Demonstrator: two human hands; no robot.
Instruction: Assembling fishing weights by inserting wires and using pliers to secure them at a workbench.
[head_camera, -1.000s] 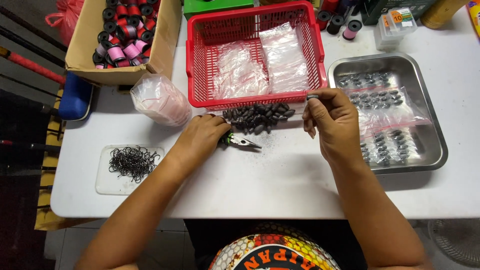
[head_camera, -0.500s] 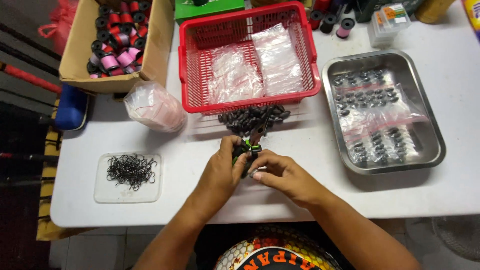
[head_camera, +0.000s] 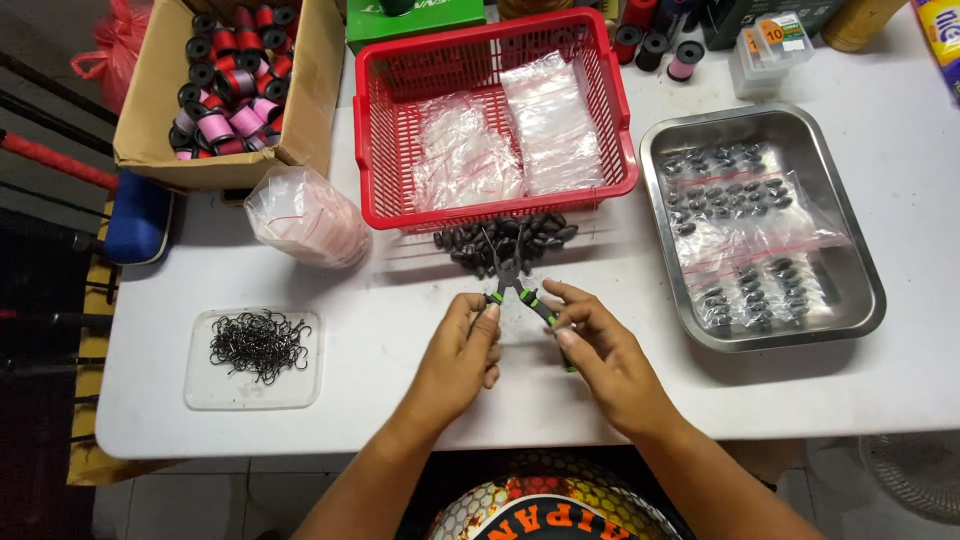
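Left hand (head_camera: 462, 358) and right hand (head_camera: 602, 352) each gripping a handle of one pliers (head_camera: 512, 283), frame centre; one red basket (head_camera: 493, 112), one steel tray (head_camera: 857, 262).

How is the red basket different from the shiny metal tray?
The basket is red plastic with slotted walls; the tray is plain silver metal with solid walls. The basket's bags look clear and nearly empty, while the tray's bags hold small dark pieces. Both sit on the white table, holding clear bags.
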